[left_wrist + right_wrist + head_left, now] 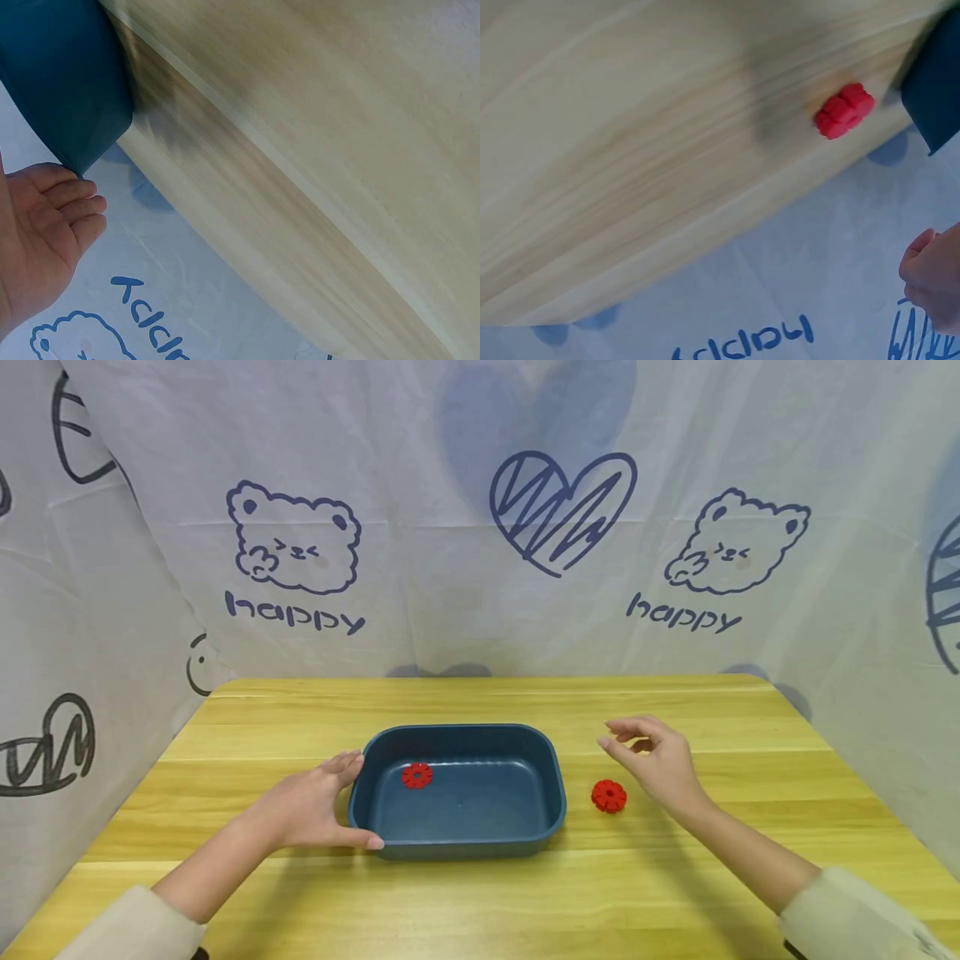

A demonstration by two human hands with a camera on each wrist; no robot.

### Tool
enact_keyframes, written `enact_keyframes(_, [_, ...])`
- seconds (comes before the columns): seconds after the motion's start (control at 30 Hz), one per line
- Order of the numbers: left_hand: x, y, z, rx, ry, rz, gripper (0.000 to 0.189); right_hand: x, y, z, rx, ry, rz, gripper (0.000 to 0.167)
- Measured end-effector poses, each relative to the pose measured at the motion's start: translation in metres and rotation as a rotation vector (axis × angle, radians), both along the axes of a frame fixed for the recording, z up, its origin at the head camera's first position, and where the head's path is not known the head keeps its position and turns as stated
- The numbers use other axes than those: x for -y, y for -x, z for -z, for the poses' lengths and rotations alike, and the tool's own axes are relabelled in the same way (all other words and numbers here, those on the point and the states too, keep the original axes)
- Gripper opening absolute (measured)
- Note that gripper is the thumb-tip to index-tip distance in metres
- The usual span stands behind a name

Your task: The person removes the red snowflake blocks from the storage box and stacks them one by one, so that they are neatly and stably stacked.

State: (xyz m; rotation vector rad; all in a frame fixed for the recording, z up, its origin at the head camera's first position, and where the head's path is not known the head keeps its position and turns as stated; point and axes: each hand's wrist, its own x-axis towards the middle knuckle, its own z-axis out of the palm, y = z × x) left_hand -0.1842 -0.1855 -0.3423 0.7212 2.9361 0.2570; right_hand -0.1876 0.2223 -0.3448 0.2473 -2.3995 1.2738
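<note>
A dark blue plastic bin stands on the table, with one red notched snowflake disc lying inside toward its left. My left hand rests on the bin's left end, thumb on the front rim and fingers along the left side. In the left wrist view, the left hand's fingertips touch the bin's rim. Right of the bin, more red snowflake discs lie stacked. Above and just behind them hovers my right hand, fingers loosely bent, thumb and index apart, nothing visible between them.
The light wooden table carries the bin and discs. Behind it and along both sides hangs a white cloth printed with bears, hearts and the word "happy". Beyond the stack, the right wrist view catches the bin's corner.
</note>
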Motion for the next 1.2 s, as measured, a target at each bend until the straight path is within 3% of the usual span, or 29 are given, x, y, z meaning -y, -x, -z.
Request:
enact_keyframes(0.2, [-0.001, -0.001, -0.002, 0.005, 0.008, -0.001, 0.115, 0.014, 0.004, -0.005, 0.039, 0.058, -0.026, 0.025])
enact_keyframes(0.53, [0.002, 0.0, 0.004, 0.002, -0.002, -0.012, 0.114, 0.038, 0.01, -0.003, 0.098, 0.13, -0.085, 0.027])
enact_keyframes(0.87, [0.002, 0.001, 0.005, 0.005, 0.002, -0.014, 0.114, 0.065, 0.019, -0.012, 0.055, 0.144, -0.148, 0.026])
enact_keyframes(1.2, [0.002, 0.001, 0.006, 0.003, 0.001, -0.009, 0.114, 0.092, 0.027, -0.009, 0.046, 0.206, -0.209, 0.025])
